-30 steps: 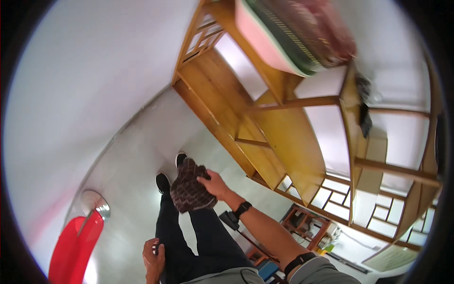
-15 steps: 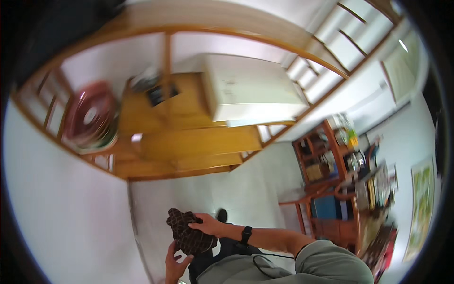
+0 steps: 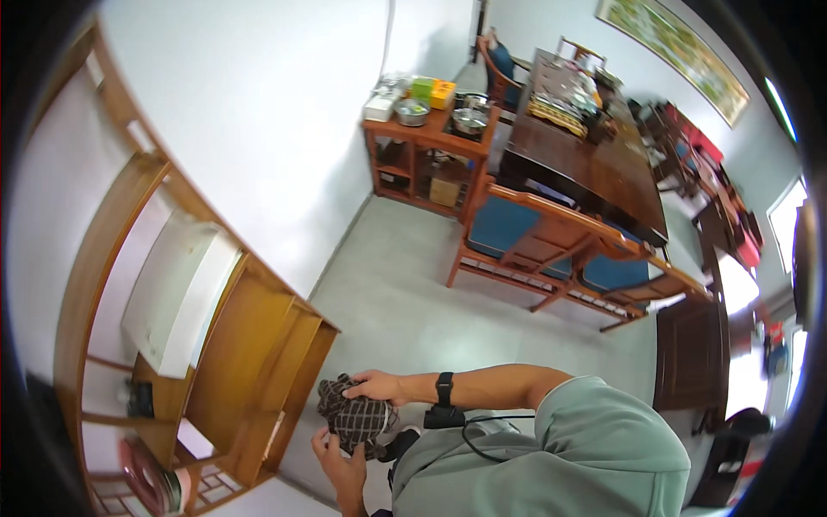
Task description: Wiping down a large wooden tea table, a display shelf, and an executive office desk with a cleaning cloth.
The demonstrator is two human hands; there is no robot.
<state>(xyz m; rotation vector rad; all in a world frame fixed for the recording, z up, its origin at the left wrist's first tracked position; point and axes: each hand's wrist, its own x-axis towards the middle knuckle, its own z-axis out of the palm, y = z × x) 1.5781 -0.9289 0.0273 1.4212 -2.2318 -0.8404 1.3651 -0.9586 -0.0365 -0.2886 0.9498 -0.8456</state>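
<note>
A dark checked cloth [image 3: 353,420], bunched into a bundle, is held in front of my body with both hands. My right hand [image 3: 376,385], with a black watch on its wrist, grips the cloth from above. Under the cloth's lower edge, my left hand [image 3: 338,458] holds it with fingers curled in. The bundle hangs just off the corner of a wooden shelf unit [image 3: 258,362], above the grey floor. Part of the cloth is hidden under my fingers.
A white box [image 3: 172,293] lies on the shelf unit at the left. A wooden bench with blue cushions [image 3: 517,233] stands ahead, beside a long dark table [image 3: 594,164]. A small side table [image 3: 422,138] with containers is against the white wall.
The view has swung from the shelf unit toward the room. My left hand came up from beside my leg and now holds the cloth from below; my right hand kept its grip.
</note>
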